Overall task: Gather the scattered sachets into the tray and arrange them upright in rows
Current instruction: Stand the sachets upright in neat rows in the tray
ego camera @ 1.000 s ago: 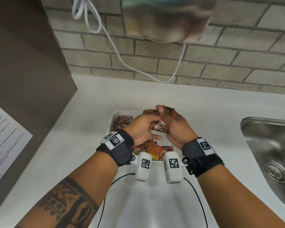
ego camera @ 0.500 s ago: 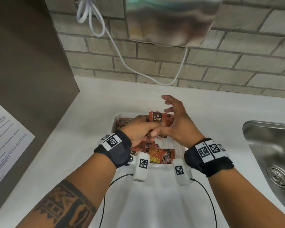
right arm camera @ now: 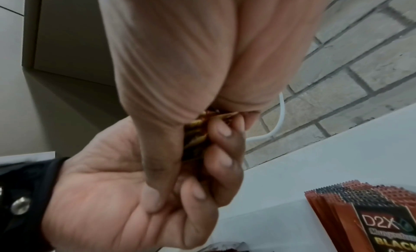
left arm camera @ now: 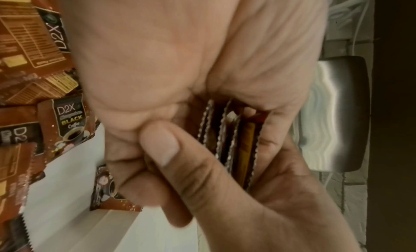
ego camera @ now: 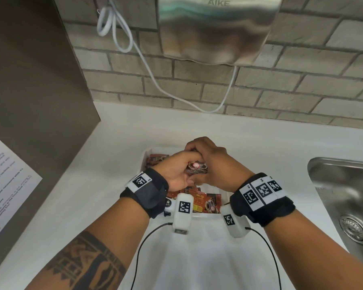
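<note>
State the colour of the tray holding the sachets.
White; the tray shows best in the head view.

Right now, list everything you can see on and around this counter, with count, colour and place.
held sachets: several, brown, bundled between both hands above the tray
loose sachets: several, brown-orange, lying in the tray's near end
tray: one, white, mid-counter
counter: one, white
sink: one, steel, right
hand dryer: one, silver, on the brick wall
cable: one, white, looped below the dryer
paper sheet: one, white, left
left hand: grips bundle
right hand: grips bundle
</note>
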Available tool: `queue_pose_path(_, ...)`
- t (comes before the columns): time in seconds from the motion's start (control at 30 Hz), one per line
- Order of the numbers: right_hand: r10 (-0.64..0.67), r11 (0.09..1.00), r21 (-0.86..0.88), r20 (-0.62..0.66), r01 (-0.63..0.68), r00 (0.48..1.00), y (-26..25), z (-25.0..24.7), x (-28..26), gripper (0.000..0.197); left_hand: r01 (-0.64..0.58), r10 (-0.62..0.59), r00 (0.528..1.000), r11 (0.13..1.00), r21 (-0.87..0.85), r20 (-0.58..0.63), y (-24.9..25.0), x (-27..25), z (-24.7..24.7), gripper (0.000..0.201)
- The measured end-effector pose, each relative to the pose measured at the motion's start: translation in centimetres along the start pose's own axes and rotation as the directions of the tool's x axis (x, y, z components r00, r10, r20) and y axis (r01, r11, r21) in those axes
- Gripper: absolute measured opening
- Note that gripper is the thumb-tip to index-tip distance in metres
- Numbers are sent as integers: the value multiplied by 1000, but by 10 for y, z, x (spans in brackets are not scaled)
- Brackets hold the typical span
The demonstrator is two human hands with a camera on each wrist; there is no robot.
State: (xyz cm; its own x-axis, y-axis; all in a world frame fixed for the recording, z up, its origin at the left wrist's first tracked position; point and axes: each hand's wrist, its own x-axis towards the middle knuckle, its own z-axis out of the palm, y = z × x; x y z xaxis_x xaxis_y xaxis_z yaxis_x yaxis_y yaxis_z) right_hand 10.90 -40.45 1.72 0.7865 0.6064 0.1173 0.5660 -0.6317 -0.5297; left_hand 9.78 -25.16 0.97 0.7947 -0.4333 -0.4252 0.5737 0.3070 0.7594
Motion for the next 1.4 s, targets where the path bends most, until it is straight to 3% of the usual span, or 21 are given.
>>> queue_pose_path(0.07, -15, 999, -35, 13, 16, 1000, 0, 0, -2, 74, 7, -7, 1000, 1000, 12, 19, 0, -1, 0, 6)
queue_pose_path(0.17, -36, 997, -64, 59, 39, 998, 1, -3, -4, 72, -5, 4, 1000, 1000, 19, 21, -2, -1, 1, 18)
queue_pose_path(0.33, -79, 997, -27, -26, 79, 997, 3, -5, -4, 65, -107, 107, 994, 994, 18, 35, -5, 2, 6, 23)
queue_pose_path(0.57, -47, 988, -147, -70, 37, 996, 4, -10, -3, 72, -170, 169, 985, 985, 31, 37, -1, 7, 14, 19)
queue_pose_path(0.77, -54, 992, -117, -115, 40, 992, 9, -11, -3, 62, -178, 176, 978, 984, 2, 113, 0, 12, 16, 29)
queue_pose_path(1.1, -57, 996, -79, -101, 49, 993, 12, -13, 2, 53, -176, 178, 982, 984, -33, 70, -2, 22, 17, 28)
queue_pose_path(1.3, -26, 999, -41, -38, 24, 999, 7, -23, 0, 73, -225, 207, 968, 966, 125, 143, 2, 20, 11, 20)
queue_pose_path(1.4, 20, 995, 102, -92, -10, 996, 10, -34, -5, 62, -275, 242, 958, 928, 250, 153, 3, 17, 3, 19)
